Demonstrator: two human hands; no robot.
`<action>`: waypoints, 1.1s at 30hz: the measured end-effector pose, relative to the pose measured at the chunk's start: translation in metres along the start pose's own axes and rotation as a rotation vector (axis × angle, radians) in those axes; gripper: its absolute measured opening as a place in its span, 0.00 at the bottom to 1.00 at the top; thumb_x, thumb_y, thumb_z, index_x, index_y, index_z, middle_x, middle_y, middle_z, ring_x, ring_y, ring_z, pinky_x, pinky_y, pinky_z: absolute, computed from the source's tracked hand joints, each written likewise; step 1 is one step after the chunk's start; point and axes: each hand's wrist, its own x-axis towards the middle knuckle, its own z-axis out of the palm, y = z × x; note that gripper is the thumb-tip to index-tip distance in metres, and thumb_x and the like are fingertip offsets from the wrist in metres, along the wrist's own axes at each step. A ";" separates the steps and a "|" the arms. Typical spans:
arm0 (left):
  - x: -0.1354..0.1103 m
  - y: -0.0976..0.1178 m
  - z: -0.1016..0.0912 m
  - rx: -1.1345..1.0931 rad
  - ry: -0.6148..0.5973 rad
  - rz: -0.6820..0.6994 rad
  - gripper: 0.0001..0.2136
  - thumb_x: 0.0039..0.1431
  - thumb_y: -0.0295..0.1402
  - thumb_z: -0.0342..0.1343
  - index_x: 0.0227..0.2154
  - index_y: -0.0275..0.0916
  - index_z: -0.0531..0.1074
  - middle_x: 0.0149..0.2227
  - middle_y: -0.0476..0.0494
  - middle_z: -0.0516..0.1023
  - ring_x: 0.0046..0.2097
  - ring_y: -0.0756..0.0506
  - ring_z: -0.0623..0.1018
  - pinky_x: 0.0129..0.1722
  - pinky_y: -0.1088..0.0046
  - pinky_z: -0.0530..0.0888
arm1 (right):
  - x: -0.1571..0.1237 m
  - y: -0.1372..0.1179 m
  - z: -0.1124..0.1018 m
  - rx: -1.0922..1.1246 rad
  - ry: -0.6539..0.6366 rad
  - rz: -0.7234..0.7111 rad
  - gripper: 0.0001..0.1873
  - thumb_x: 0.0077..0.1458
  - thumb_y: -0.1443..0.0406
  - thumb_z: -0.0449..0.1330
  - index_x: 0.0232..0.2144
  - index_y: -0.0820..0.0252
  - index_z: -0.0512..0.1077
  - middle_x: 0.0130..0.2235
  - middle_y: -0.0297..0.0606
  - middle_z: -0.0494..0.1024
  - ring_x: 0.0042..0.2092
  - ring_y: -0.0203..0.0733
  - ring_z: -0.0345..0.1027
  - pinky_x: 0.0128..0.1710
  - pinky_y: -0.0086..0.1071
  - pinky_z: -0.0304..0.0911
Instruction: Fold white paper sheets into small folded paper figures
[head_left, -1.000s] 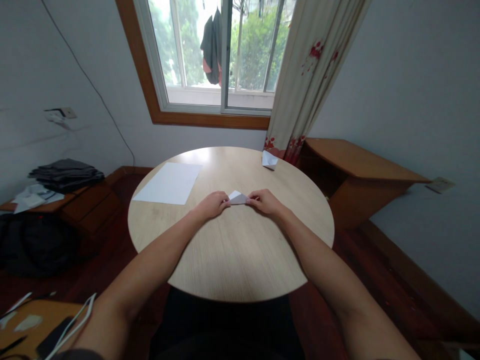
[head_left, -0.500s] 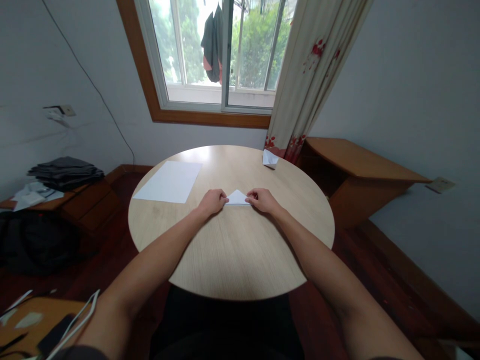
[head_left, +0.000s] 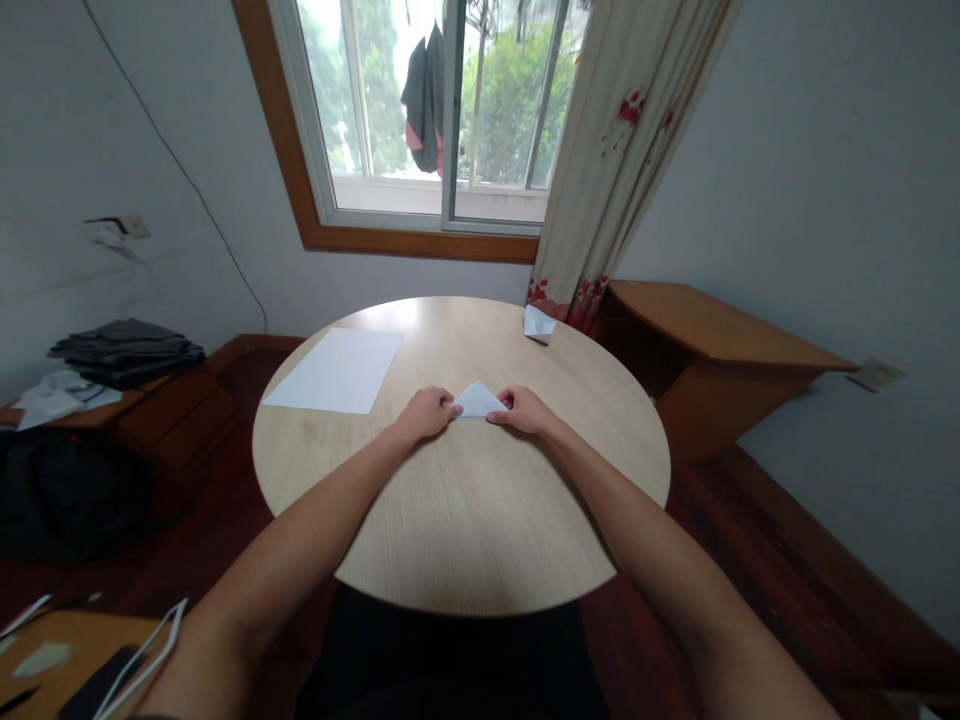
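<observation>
Between my two hands is a small white sheet of paper folded into a triangle (head_left: 478,402), its point facing the window and its long edge toward me. My left hand (head_left: 430,412) is closed on its left corner, thumb on top. The right corner is pinched by my right hand (head_left: 523,410), with the thumb along the lower edge and the forefinger behind. Both hands stay low, at the middle of the round wooden table (head_left: 472,530). The fingers partly hide the paper's corners.
A flat white sheet (head_left: 337,370) lies at the table's left. Near the far right edge stands a folded white paper piece (head_left: 538,325). Beyond the table are a window (head_left: 442,120) and a curtain (head_left: 592,160). A wooden desk (head_left: 720,330) stands at the right.
The right fingers have shifted their grip on the folded paper's right corner, and more of the triangle shows. The left hand still holds its corner. The view has tilted slightly.
</observation>
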 end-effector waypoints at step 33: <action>-0.004 0.024 -0.002 -1.000 0.069 -0.119 0.24 0.34 0.47 0.68 0.29 0.31 0.73 0.25 0.44 0.79 0.26 0.48 0.75 0.27 0.75 0.67 | -0.004 -0.025 0.005 0.881 -0.069 0.000 0.28 0.33 0.46 0.69 0.26 0.66 0.74 0.29 0.41 0.77 0.25 0.33 0.67 0.23 0.26 0.62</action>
